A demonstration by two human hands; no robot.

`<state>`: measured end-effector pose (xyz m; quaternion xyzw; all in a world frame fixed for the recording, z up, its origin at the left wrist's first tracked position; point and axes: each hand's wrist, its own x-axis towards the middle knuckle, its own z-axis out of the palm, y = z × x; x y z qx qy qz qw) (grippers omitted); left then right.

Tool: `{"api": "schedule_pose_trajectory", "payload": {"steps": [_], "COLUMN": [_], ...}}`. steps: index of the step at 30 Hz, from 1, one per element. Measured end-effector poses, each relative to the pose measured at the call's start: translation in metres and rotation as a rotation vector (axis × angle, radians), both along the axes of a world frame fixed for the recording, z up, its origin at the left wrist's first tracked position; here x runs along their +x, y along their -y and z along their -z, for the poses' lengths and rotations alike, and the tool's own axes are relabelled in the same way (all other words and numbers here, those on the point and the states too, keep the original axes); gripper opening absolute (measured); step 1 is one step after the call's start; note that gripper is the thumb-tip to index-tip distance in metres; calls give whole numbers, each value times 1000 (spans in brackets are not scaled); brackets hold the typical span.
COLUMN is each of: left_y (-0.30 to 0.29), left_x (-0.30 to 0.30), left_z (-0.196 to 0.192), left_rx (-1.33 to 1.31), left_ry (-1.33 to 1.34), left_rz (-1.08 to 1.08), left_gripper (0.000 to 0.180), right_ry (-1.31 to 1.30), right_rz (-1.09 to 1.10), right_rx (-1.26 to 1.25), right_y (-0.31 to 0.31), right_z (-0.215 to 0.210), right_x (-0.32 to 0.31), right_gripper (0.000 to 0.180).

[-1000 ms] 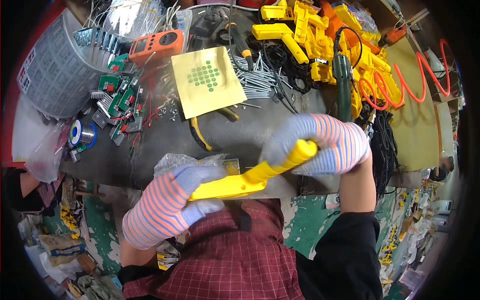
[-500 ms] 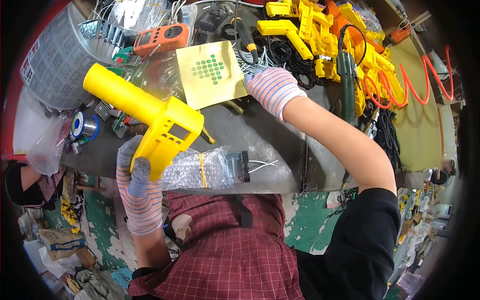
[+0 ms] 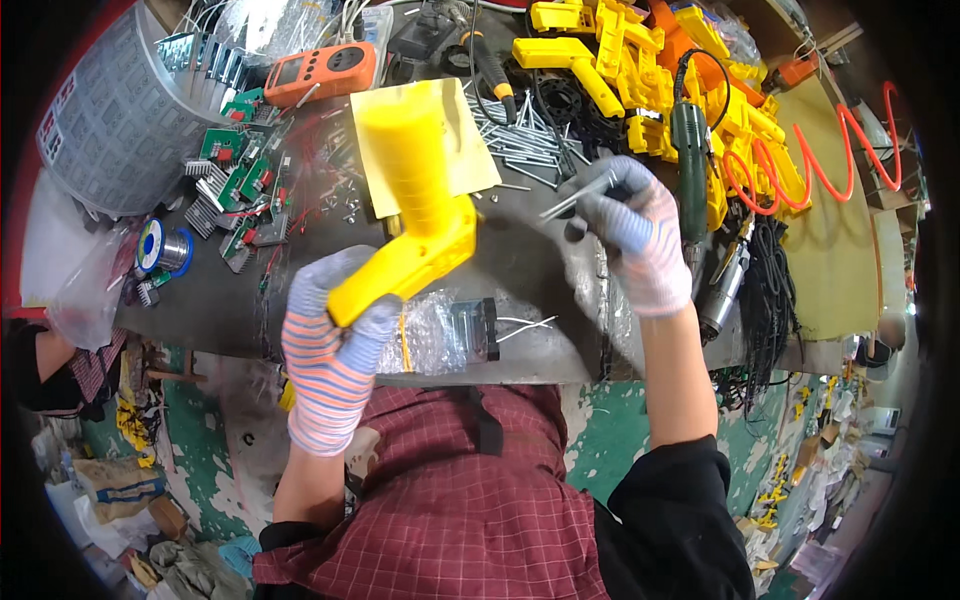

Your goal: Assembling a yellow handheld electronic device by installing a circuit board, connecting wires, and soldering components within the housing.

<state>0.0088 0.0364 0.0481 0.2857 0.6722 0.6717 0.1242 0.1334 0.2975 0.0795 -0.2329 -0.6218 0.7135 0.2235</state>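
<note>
My left hand is closed round the handle of a yellow gun-shaped plastic housing, whose thick ribbed barrel points away from me and is smeared by motion. My right hand, gloved in the same striped knit, pinches a few long silvery screws above the bench. Beyond it lies a loose pile of similar long screws. A yellow paper sheet is partly covered by the housing. Under my left hand's side rests a bubble-wrapped pack with white wires at one end.
Green circuit boards with heat sinks, a solder spool and an orange meter are at the left. To the right hang a green power screwdriver and a red coiled hose. Yellow housings are heaped behind.
My right hand has left the screw pile and come nearer with screws in its fingers. My left hand has moved right, turning the housing so its barrel points away.
</note>
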Motion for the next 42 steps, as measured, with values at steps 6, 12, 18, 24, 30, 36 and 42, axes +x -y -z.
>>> {"api": "schedule_pose_trajectory", "payload": {"steps": [6,12,18,24,30,36,42], "left_y": [-7,-6,-18,-24,-19,-26,-25], "left_x": [9,14,7,7,7,7,19], "left_z": [12,9,4,2,6,13,16], "left_rx": [-49,-44,-37,18,-87,26,62], "left_ry": [-122,-99,-425,-544,-701,-599,-294], "left_rz": [75,132,223,229,232,210,81], "left_gripper": [40,42,30,27,28,31,33], "right_ry": [28,43,145,130,40,154,-31], "right_rz": [-68,-53,-75,-165,-172,-163,116], "right_rx": [24,264,436,451,301,943,152], "right_y": [33,33,38,26,27,33,50], "right_z": [-16,-9,-14,-18,-15,-6,-16], "right_x": [20,17,18,26,17,13,26], "right_gripper": [17,17,20,26,18,26,37]}}
